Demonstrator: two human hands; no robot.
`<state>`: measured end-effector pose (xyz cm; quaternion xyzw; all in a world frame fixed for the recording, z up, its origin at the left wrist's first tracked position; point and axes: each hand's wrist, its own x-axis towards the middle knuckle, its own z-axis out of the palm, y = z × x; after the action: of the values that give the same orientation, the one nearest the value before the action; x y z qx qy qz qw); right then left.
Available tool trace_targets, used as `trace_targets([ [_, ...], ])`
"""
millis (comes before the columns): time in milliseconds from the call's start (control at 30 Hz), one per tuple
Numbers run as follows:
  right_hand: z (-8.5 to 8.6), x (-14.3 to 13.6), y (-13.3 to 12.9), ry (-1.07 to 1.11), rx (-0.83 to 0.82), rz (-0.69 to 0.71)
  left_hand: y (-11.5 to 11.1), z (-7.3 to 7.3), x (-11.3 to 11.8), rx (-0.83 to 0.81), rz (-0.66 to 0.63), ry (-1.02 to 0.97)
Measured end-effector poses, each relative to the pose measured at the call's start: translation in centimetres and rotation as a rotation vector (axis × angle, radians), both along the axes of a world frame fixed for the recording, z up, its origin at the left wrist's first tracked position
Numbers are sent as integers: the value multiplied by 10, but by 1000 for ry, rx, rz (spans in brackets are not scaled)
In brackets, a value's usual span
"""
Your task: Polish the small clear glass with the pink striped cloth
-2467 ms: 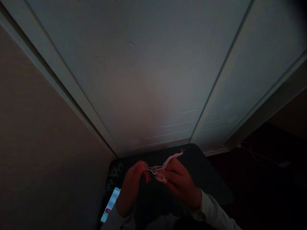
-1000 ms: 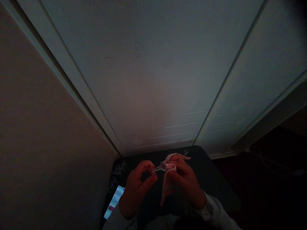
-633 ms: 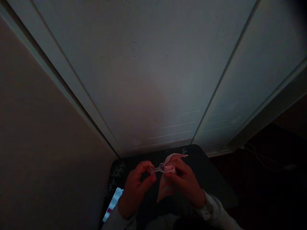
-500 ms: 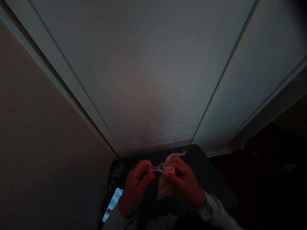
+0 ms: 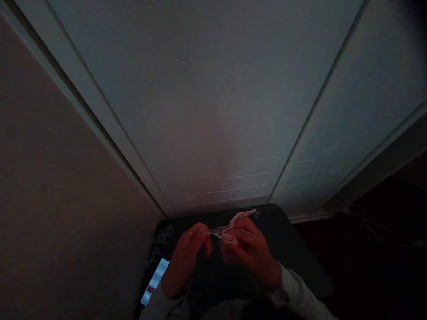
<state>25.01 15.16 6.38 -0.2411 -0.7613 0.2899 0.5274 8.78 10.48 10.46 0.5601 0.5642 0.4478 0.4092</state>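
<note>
A small clear, glass-like piece (image 5: 218,232) is held level between my two hands above a dark seat or table top. My left hand (image 5: 187,255) pinches its thin left end. Around its wider right end, my right hand (image 5: 255,251) grips a folded pale pink cloth (image 5: 229,238). One strip of the cloth sticks up past the right fingers, and another part hangs below them. The dim light hides what exactly the clear piece is.
On the dark surface (image 5: 283,240), several clear items (image 5: 163,234) lie at the left edge. A bright white-blue strip (image 5: 155,282) with a pink mark is beside my left forearm. Pale panels (image 5: 207,111) rise behind; a cable (image 5: 370,224) lies at the right.
My left fingers have shifted slightly left and turned on the thin end. The cloth's hanging part is now less spread out. The view has moved a little.
</note>
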Motion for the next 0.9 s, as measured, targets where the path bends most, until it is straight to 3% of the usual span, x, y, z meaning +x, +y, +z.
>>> trace_targets([
  [167,-4,1,5,47,-37,3,-3,5,5,-39,17,19],
  [367,-2,2,7,106,-222,-75,-4,-6,2,6,30,-126],
  [633,6,-4,3,173,-445,-76,-5,-2,-5,69,77,165],
  [900,3,-15,-3,187,-531,-130,-6,0,-13,151,64,287],
])
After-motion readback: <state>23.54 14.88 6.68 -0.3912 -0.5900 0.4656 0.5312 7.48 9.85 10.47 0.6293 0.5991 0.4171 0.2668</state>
